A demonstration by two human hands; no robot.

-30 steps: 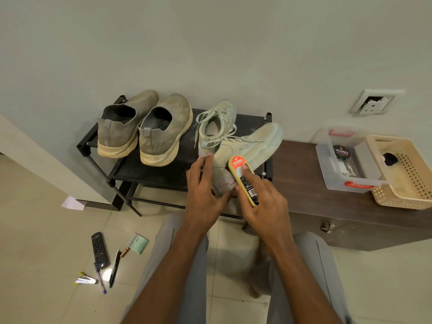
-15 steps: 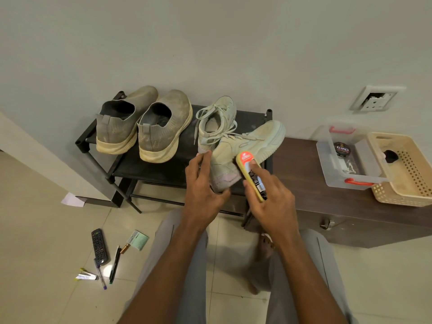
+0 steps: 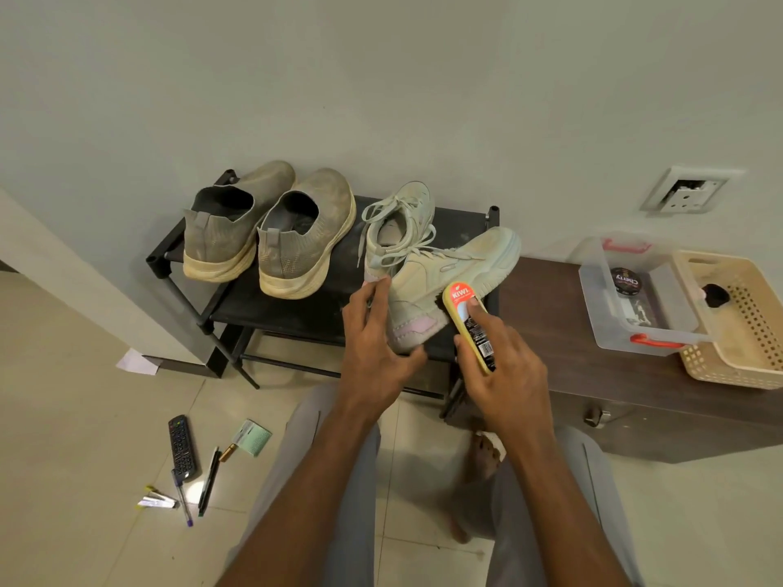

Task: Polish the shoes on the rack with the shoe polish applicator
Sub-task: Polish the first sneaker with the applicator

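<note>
A person's left hand [image 3: 373,345] grips the heel of a pale sneaker [image 3: 445,281] on the black shoe rack [image 3: 296,311], while right-hand [image 3: 504,366] fingers clasp the shoe polish applicator [image 3: 468,324] against its side.

single head-worn wide-angle view; looks forward and steeply down from above, close over both forearms, onto the shoe rack [image 3: 322,307] against the wall [image 3: 381,78], with the floor [image 3: 63,438] below.
</note>
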